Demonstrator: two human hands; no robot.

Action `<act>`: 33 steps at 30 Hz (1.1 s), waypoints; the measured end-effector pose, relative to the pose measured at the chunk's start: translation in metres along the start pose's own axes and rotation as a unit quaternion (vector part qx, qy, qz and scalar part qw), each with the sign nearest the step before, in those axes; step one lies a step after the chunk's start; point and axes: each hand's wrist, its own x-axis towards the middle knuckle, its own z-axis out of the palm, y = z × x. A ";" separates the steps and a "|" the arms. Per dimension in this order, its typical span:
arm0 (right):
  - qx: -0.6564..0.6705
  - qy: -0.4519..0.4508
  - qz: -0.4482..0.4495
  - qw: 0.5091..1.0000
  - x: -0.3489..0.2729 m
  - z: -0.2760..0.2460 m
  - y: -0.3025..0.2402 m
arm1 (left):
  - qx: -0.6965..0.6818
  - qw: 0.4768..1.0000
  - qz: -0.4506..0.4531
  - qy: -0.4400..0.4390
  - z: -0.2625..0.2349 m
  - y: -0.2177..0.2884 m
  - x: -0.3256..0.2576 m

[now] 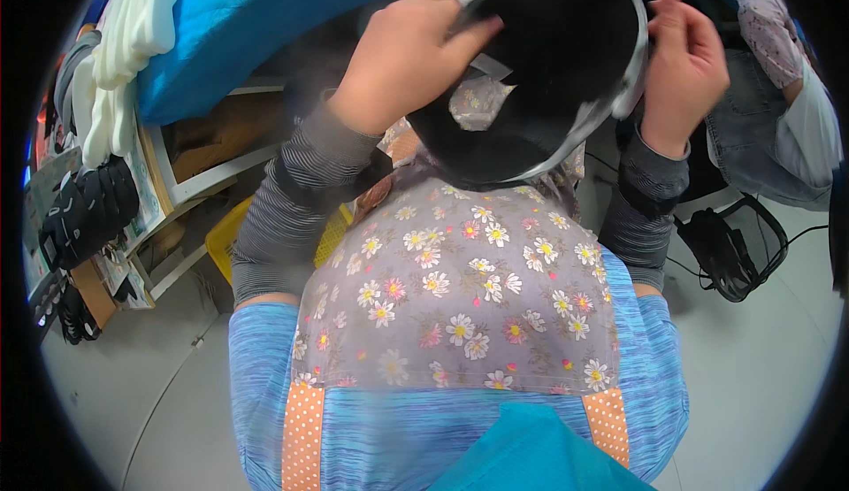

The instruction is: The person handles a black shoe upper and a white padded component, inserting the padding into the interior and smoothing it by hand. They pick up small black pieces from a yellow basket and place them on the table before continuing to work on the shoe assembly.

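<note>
A round, hollow hat-like piece (566,57) with a black inside and a grey, blurred rim is held up in front of my chest, its opening tilted toward me. My left hand (407,57) is closed on its left rim, the thumb lying over the inside and the other fingers hidden behind. At the right rim my right hand (685,75) is closed, its fingers curled and pinched against the edge. Inside the piece are a small pale label (491,66) and a gap with flowered cloth visible through it.
Blue-covered table edge (256,22) runs across the far side. White foam-like pieces (137,31) hang at far left above black items (88,212). A yellow basket (221,239) stands under the table. A black bag (730,252) and cables lie right, near another person's legs (761,137).
</note>
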 end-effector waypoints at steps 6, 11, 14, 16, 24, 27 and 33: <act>0.181 -0.123 0.083 0.972 -0.033 -0.024 0.013 | -0.200 0.947 -0.141 0.207 0.023 -0.016 -0.009; 0.037 -0.143 0.165 0.975 -0.074 0.006 0.003 | -0.286 0.917 -0.172 0.217 0.063 0.019 -0.019; 0.002 -0.148 0.175 0.973 -0.059 -0.012 0.017 | -0.417 0.882 -0.220 0.023 0.057 0.028 -0.020; -0.029 -0.183 0.283 0.941 -0.052 -0.025 0.009 | -0.271 0.888 -0.184 -0.324 0.038 0.025 -0.018; -0.155 -0.296 0.329 0.883 -0.067 -0.058 0.013 | 0.114 0.991 0.065 -0.005 0.056 0.011 0.014; -0.119 -0.296 0.378 0.869 -0.072 -0.055 0.004 | 0.216 0.974 0.074 -0.008 0.082 -0.005 0.011; -0.151 -0.325 0.283 0.890 -0.085 -0.051 0.052 | 0.090 0.975 0.072 -0.188 0.114 0.028 -0.028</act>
